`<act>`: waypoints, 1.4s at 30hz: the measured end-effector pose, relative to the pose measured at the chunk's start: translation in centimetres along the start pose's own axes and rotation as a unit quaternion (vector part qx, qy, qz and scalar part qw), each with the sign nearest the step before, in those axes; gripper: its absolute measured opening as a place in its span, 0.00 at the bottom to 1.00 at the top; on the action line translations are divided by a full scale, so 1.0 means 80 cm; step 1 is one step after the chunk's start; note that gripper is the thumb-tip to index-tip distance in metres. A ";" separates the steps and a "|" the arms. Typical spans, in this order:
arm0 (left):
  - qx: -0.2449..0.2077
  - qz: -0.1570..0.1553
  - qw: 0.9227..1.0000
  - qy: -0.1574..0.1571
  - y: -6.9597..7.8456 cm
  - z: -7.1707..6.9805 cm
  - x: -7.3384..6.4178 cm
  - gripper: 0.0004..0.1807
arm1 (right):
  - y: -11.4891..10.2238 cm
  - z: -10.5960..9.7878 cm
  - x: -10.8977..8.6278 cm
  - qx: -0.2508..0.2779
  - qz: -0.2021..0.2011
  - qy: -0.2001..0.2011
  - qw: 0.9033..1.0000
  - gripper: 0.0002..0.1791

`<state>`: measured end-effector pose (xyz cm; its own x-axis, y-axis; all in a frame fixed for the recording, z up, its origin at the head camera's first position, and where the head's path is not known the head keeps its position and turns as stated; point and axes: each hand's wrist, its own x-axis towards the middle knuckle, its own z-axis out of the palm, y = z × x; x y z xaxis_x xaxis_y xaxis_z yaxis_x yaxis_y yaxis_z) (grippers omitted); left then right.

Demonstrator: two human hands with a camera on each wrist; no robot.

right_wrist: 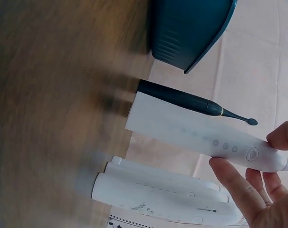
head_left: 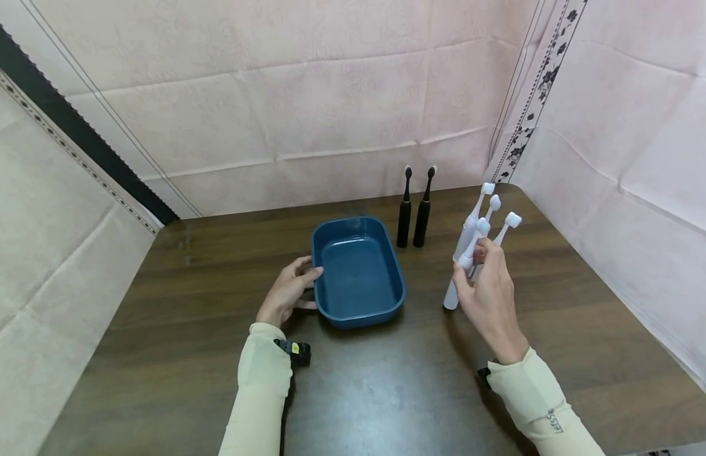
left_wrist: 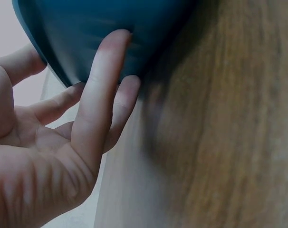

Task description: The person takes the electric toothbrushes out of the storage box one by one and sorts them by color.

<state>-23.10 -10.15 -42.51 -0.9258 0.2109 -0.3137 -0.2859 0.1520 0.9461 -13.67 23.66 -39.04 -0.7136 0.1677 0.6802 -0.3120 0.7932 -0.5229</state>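
My left hand (head_left: 289, 288) is at the left side of a dark blue rectangular plastic basin (head_left: 357, 278). Its thumb lies over the rim and the fingers touch the outer wall, as the left wrist view also shows. On the right, my right hand (head_left: 491, 297) pinches a white electric toothbrush (right_wrist: 182, 133) near the top of its handle, thumb on one side and fingers on the other. That toothbrush is upright with a slight tilt, its base close over the table. More white electric toothbrushes (right_wrist: 168, 199) stand right beside it, partly hidden behind the hand in the head view.
Two black electric toothbrushes (head_left: 413, 215) stand upright between the basin and the white ones, near the back edge. All of it is on a brown wood-grain table (head_left: 216, 304). Pale patterned cloth (head_left: 330, 114) hangs behind and at both sides.
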 end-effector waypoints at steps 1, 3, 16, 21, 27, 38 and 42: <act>0.001 0.000 1.000 0.001 0.000 0.000 0.000 0.31 | 0.000 0.000 0.000 0.001 0.001 0.000 1.000 0.29; 0.003 0.000 1.000 0.000 0.000 0.000 -0.001 0.31 | 0.002 0.000 -0.002 0.001 0.003 0.000 1.000 0.29; 0.004 0.002 1.000 -0.003 -0.001 0.000 0.000 0.32 | 0.005 -0.005 -0.005 -0.004 0.008 0.004 1.000 0.29; 0.001 0.000 1.000 -0.005 -0.002 0.001 0.001 0.31 | 0.006 -0.010 -0.005 -0.007 0.007 0.007 1.000 0.29; 0.000 0.003 1.000 -0.007 -0.002 0.001 0.001 0.33 | 0.008 -0.016 -0.007 -0.009 0.005 0.019 1.000 0.29; 0.002 -0.001 1.000 -0.003 -0.001 0.001 0.001 0.30 | 0.017 -0.027 -0.007 -0.012 -0.003 0.042 0.999 0.29; -0.001 -0.001 1.000 -0.006 0.000 -0.001 -0.001 0.29 | 0.018 -0.030 -0.006 -0.020 -0.002 0.040 0.999 0.28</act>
<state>-23.06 -10.25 -42.49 -0.9225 0.2219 -0.3160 -0.2878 0.1505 0.9458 -12.30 26.11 -38.88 -0.6599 0.2102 0.7214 -0.2876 0.8163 -0.5009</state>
